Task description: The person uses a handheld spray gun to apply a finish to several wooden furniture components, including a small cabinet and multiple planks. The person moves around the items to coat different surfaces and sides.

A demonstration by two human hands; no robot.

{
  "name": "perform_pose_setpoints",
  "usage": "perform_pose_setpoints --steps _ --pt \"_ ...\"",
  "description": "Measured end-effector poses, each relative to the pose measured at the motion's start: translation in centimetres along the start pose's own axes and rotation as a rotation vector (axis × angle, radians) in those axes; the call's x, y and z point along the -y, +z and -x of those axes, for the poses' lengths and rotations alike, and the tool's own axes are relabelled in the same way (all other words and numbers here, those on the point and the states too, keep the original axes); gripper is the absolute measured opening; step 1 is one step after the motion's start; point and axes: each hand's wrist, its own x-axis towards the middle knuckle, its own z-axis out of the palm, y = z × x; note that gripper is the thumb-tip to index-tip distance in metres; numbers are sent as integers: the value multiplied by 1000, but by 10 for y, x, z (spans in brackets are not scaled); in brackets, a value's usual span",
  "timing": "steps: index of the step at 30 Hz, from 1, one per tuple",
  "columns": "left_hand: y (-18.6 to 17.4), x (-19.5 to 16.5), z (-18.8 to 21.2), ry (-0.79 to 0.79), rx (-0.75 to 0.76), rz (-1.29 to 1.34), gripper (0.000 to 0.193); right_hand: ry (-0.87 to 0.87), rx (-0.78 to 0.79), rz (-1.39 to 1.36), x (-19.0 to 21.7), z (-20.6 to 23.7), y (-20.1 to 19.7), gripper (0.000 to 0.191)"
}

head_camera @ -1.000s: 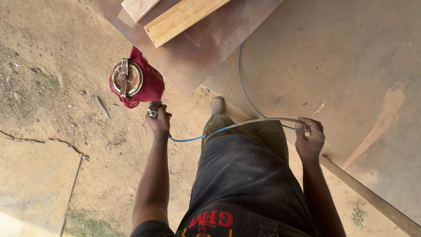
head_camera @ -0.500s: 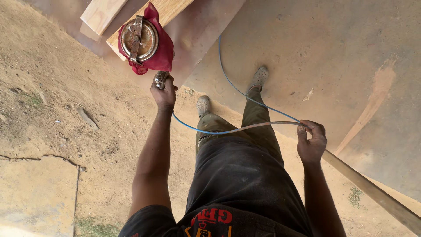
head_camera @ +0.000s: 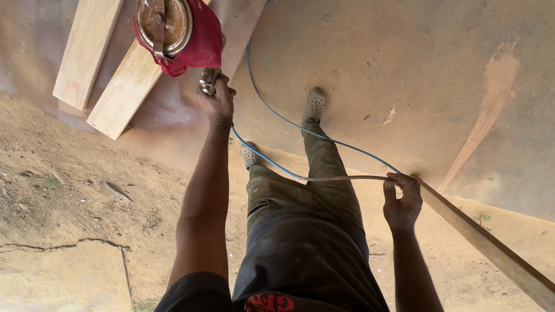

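Spray gun (head_camera: 209, 81) clamped in left hand (head_camera: 217, 101), lidded metal cup (head_camera: 165, 23) red-wrapped, right hand (head_camera: 403, 202) gripping blue hose (head_camera: 277, 115)

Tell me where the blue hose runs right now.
In the head view, the blue hose runs from the left hand across the legs to the right hand.

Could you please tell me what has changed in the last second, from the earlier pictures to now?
The left hand has carried the spray gun forward, from over the dirt to over the wooden planks, and the person has stepped onto the board. The right hand still grips the blue hose.
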Motion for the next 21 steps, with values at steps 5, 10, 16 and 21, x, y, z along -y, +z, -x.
perform_pose_setpoints --steps 5,10,16,21 --pt "73 -2 -35 45 36 12 22 56 -25 -10 -24 0 -4 18" --pt "127 -3 -59 125 89 56 23 124 -35 -19 -38 2 -5 21" --pt "157 -1 -72 130 148 -100 23 169 -5 73 -49 1 -4 20" --pt "161 -1 -75 90 134 -149 24 164 20 84 -53 2 -6 20"
